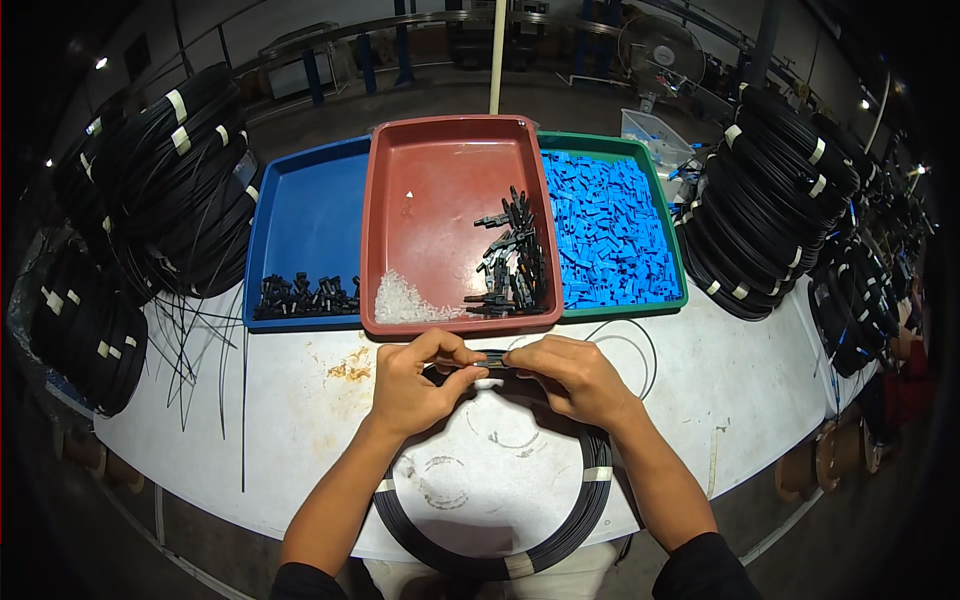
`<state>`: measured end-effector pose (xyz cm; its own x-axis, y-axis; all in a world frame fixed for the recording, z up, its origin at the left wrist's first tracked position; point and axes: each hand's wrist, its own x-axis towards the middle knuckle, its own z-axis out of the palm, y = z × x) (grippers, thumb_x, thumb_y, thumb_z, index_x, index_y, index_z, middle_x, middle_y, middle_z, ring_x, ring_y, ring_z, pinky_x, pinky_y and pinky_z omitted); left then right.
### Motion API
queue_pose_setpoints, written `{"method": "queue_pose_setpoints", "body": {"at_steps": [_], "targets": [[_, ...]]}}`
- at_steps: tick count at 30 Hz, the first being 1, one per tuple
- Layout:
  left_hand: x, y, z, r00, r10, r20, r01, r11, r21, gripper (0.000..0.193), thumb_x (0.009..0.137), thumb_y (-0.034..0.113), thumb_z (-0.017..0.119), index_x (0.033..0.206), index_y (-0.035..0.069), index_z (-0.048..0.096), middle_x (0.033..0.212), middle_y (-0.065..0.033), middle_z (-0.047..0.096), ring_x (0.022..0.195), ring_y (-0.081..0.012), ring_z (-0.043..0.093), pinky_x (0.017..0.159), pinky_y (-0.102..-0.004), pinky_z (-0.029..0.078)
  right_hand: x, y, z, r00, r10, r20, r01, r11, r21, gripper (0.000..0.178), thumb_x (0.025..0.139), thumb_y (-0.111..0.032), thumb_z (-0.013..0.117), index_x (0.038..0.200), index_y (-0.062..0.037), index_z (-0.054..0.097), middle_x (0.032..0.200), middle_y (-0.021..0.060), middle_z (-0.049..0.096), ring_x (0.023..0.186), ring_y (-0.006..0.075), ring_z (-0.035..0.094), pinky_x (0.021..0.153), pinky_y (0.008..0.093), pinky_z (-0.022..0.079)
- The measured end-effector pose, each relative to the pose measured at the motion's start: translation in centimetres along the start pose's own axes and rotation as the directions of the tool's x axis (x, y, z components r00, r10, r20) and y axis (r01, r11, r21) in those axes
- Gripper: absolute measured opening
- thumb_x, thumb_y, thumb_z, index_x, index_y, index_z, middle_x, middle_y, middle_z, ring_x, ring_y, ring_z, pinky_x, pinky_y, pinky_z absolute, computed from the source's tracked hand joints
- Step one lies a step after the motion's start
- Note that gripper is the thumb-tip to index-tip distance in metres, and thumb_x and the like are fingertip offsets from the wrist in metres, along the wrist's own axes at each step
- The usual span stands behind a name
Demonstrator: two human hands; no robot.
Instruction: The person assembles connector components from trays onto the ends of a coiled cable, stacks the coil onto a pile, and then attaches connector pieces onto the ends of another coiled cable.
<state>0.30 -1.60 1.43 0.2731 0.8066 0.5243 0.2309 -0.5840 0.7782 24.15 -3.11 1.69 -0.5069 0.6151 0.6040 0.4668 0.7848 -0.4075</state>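
Observation:
A coil of black cable [590, 500], tied with pale tape bands, lies on the table between my forearms, its lower part over the front edge. Above its far side, my left hand [424, 385] and my right hand [578, 378] meet with fingertips pinched. Between them shows a small, slim dark part [492, 362], which looks like a cable connector; fingers partly hide it. Just beyond my hands stands a red tray [440, 190], holding black connector pieces [515, 265] on its right and small clear pieces [408, 302] at its near left corner.
A blue tray [310, 220] with black pieces [305, 296] stands left of the red one. To the right, a green tray [672, 240] holds many blue pieces [608, 230]. Stacked black cable coils rise at left [180, 200] and right [770, 200]. Loose cable ends [244, 410] hang at left.

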Motion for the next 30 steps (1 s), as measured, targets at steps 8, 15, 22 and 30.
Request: {"method": "queue_pose_setpoints", "body": {"at_steps": [8,15,22,30], "targets": [[-0.2,-0.2,-0.2,0.996,0.091,-0.005,-0.090,0.994,0.059,0.025,0.077,-0.005,0.082,0.071,0.005,0.060,0.073,-0.0095,0.075,0.083,-0.0209,0.078,0.069,-0.0269,0.061,0.2,-0.6,0.1,0.998,0.011,0.069,-0.008,0.999,-0.040,0.050,0.070,0.005,0.072,0.117,-0.0096,0.071,0.098,0.0107,0.069,0.085,0.0307,0.069,0.075,0.0388,0.056],[-0.3,-0.8,-0.1,0.981,0.195,-0.010,-0.193,0.978,0.078,0.023,0.077,-0.008,0.077,0.068,0.004,0.060,0.065,-0.0079,0.071,0.080,-0.0203,0.078,0.058,-0.0259,0.058,0.2,-0.5,0.4,0.990,0.020,0.139,-0.013,0.999,-0.051,0.056,0.070,0.004,0.070,0.123,-0.0119,0.069,0.093,0.0095,0.067,0.082,0.0301,0.067,0.073,0.0393,0.056],[0.0,0.2,-0.3,0.993,0.114,0.040,-0.119,0.982,0.148,0.017,0.072,-0.004,0.078,0.069,0.003,0.063,0.065,-0.0086,0.071,0.064,-0.0184,0.075,0.056,-0.0270,0.057,-0.2,0.0,0.8,0.992,-0.058,0.110,0.072,0.990,-0.121,0.056,0.069,0.001,0.073,0.123,-0.0123,0.068,0.093,0.0079,0.068,0.085,0.0293,0.066,0.075,0.0392,0.055],[0.1,0.5,-0.5,0.988,0.133,0.082,-0.144,0.980,0.135,0.012,0.073,0.003,0.082,0.079,0.004,0.072,0.078,-0.0074,0.076,0.069,-0.0203,0.074,0.062,-0.0288,0.057,0.1,-0.5,1.1,0.997,0.069,-0.040,-0.067,0.997,0.044,0.031,0.081,-0.004,0.076,0.109,-0.0028,0.062,0.089,0.0149,0.068,0.079,0.0334,0.067,0.072,0.0421,0.054]]}}
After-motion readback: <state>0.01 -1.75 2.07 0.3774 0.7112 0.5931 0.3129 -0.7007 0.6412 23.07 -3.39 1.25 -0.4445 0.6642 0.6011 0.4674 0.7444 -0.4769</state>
